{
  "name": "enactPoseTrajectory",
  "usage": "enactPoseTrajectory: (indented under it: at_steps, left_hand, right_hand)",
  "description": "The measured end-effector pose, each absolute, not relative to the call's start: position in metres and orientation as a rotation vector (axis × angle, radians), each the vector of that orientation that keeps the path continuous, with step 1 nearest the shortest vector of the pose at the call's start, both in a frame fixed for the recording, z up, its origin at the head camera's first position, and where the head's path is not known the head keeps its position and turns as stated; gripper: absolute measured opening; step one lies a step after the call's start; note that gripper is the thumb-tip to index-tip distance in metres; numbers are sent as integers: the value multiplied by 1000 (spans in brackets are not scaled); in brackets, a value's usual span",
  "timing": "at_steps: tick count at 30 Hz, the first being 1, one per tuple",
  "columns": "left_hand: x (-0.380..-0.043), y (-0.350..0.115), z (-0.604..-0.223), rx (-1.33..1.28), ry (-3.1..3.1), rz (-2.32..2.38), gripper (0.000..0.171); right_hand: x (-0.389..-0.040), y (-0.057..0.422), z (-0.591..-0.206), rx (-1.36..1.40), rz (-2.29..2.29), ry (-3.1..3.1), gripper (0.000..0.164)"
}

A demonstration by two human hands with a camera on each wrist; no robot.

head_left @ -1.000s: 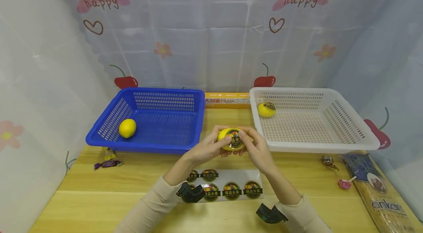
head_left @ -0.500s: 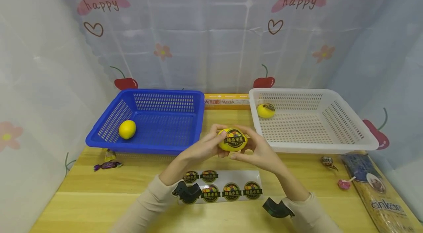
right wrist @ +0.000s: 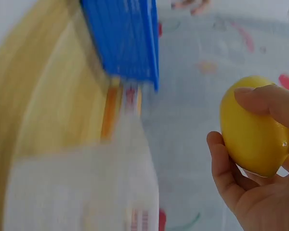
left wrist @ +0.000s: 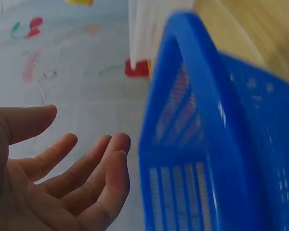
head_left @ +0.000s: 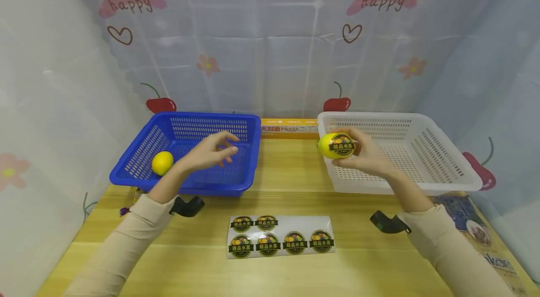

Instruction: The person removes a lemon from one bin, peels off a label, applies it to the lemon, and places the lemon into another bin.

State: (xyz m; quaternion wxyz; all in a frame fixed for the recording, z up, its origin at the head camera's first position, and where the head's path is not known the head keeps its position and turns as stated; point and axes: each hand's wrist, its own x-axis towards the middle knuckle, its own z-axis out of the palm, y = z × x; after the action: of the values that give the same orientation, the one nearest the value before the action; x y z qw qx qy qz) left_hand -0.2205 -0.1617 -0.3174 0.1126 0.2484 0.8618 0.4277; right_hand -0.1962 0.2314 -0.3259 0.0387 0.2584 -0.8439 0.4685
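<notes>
My right hand (head_left: 364, 154) grips a yellow lemon (head_left: 331, 145) with a round dark fruit sticker (head_left: 342, 145) on it, over the left side of the white basket (head_left: 422, 188). In the right wrist view the thumb and fingers curl round the lemon (right wrist: 253, 127). My left hand (head_left: 211, 151) holds nothing and hovers over the blue basket (head_left: 202, 188), its fingers loosely bent. A second lemon (head_left: 162, 163) without a visible sticker lies in the blue basket. The lemon seen earlier in the white basket is hidden behind my right hand and its lemon.
A sheet of fruit stickers (head_left: 280, 237) lies on the wooden table (head_left: 287, 278) in front. Between the baskets at the back is an orange pasta box (head_left: 289, 129). A printed bag (head_left: 481, 236) lies at the right edge, and a purple candy (head_left: 124, 211) shows beside the left sleeve.
Both hands held the lemon near the middle; now they are apart. My right hand has carried it right to the white basket, while my left has let go and moved left.
</notes>
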Motion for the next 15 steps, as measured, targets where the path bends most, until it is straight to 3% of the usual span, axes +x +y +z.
enactPoseTrajectory:
  at_steps: [7,15]
  left_hand:
    - [-268,-252,-318,352,2752,976,49]
    - [-293,-311,-325,215,2835,588,61]
  right_hand:
    - [-238,290,-303,521,1211,-2894,70]
    - [-289,339,-304,347,1137,-2997,71]
